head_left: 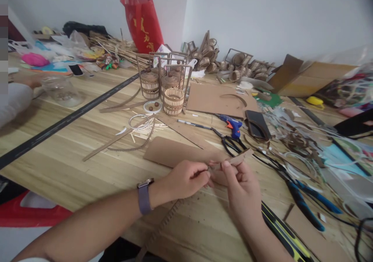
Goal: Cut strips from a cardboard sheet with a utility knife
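My left hand [189, 178], with a watch on its wrist, pinches a narrow brown cardboard strip [167, 221] over the front of the table. Below that hand the strip hangs toward the table edge, its face ridged. Close beside it, my right hand [244, 184] grips a strip of the same card, whose end pokes out past the fingers. Whether both hands hold one piece is hidden by the fingers. Under and behind my hands lies a brown cardboard sheet [175, 151]. Black-handled scissors [230, 143] and a blue glue gun [231, 124] lie just beyond.
Small stick-walled baskets [174, 101] with tall frames stand mid-table, near loose sticks [145, 129]. Right of my hands are blue-handled pliers [305, 203] and a yellow-black cutter [285, 233]. Another person's sleeve [14, 101] is at left, near a clear jar [62, 93].
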Tool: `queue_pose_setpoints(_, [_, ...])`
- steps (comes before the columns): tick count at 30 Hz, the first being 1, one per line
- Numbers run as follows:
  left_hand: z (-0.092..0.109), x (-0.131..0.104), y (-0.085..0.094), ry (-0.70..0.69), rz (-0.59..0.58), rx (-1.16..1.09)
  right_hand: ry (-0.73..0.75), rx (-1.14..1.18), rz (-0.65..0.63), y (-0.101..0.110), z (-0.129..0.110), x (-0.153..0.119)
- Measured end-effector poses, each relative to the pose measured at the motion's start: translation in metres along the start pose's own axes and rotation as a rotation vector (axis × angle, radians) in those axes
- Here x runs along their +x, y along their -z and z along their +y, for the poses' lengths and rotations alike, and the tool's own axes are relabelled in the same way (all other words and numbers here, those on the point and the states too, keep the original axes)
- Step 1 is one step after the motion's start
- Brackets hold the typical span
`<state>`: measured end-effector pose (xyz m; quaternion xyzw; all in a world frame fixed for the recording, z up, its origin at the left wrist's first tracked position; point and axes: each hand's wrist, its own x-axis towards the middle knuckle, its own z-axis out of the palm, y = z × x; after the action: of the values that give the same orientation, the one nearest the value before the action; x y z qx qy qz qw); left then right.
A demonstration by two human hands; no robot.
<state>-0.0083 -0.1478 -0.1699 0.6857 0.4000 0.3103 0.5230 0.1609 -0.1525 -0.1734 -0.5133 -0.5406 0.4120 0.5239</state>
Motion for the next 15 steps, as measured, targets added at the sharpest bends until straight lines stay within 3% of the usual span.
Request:
queue_pose_setpoints(4, [0.0010, 0.0024, -0.0008, 0.022, 0.029, -0.096, 0.313, -0.326, 0.076, 0.0008, 0.0030, -0.0076])
queue_pose_setpoints(8, [0.0026, 0.0028, -0.0020, 0.032, 0.056, -0.158, 0.627, -0.596, 0.010, 0.0049, 0.0060, -0.0057])
queue_pose_setpoints(15, [0.0041, 0.0039, -0.0037, 0.068, 0.053, -0.220, 0.827, -0.746, -0.021, 0.0058, 0.0059, 0.0013])
